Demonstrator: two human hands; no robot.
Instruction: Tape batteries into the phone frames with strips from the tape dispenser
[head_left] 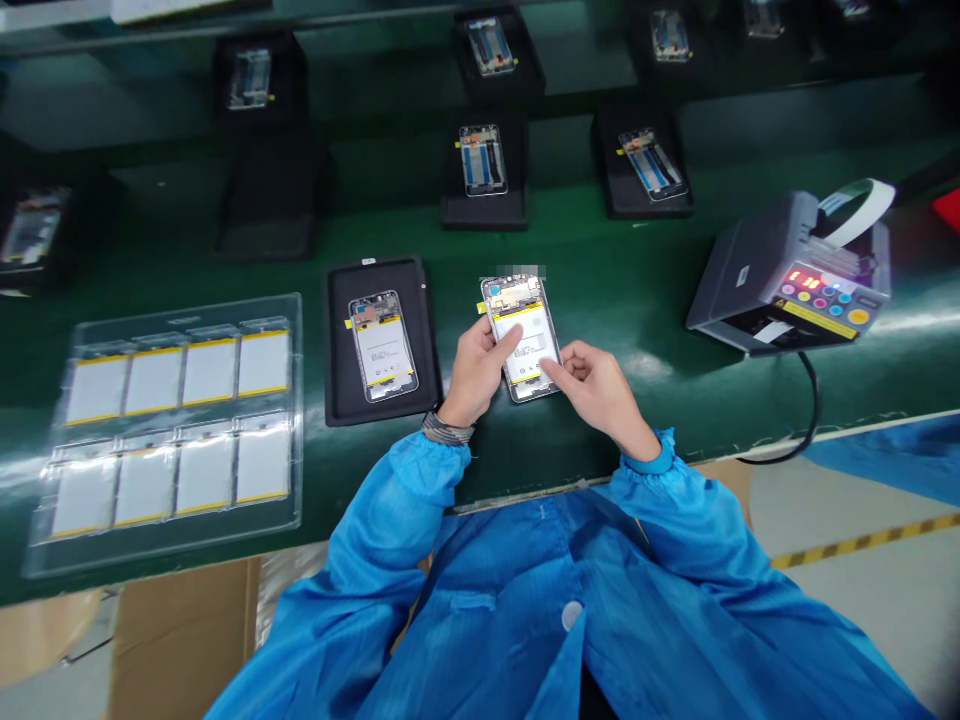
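A green workbench [622, 290] fills the view, with black mats [484, 212] in rows carrying smartphone frames [484, 160]. To the right sits an automatic tape dispenser [787, 280] with lit red digits. To the left, a clear plastic tray [180, 312] holds eight flat white batteries [262, 362] edged in yellow. A nearer black mat [337, 340] bears a frame with its battery in place [382, 345].

Just beside that mat, a phone frame [514, 295] lies under both hands, a white battery [525, 335] sitting in it. The left hand [476, 372] presses its thumb onto the battery, its fingers hidden, so any grip cannot be told. The right hand [600, 395] is narrowed, fingertips on the battery's lower corner. Seating the battery appears to be the step in hand; it calls for even pressure until it lies flat.
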